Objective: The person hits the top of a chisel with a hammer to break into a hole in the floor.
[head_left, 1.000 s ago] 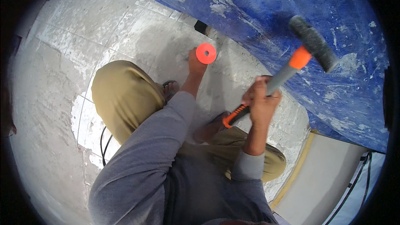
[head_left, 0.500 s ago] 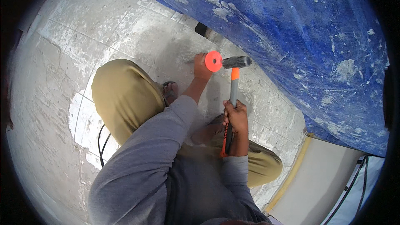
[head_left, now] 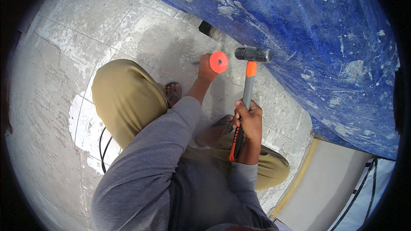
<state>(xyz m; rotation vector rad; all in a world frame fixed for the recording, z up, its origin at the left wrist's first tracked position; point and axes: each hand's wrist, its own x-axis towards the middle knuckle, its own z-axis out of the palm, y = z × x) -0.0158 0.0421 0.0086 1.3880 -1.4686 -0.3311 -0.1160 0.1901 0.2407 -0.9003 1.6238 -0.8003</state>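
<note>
Head view: what does the left hand (head_left: 206, 69) have?

A guarded chisel (head_left: 218, 62). The hand is closed around it just behind the round orange-red guard, though most of the fingers are hidden. A slim grey end pokes out on the far side of the fist, above the floor (head_left: 132, 30); I can't tell whether it touches.

And the right hand (head_left: 249, 122)?

Clamped on the handle of a club hammer (head_left: 249, 83), around the middle, with the black-and-orange grip running down below the fist. The dark head is up top, crosswise, just to the right of the guard. There's a visible gap between the two.

So the hands are apart?

Yes, each on its own tool, the left one farther from the body.

What lies around them?

Worn pale tiles with whitish patches. A blue sheet (head_left: 317, 42), smeared with white, slants across the upper right, and the hammer's head overlaps its edge in this view. A small black block (head_left: 205, 28) sits by that edge.

Anything closer to the person?

Sandalled feet below the hands, khaki trousers (head_left: 124, 98) over bent knees, grey sleeves (head_left: 158, 141), and a black cable (head_left: 102, 145) beside the left knee.
</note>
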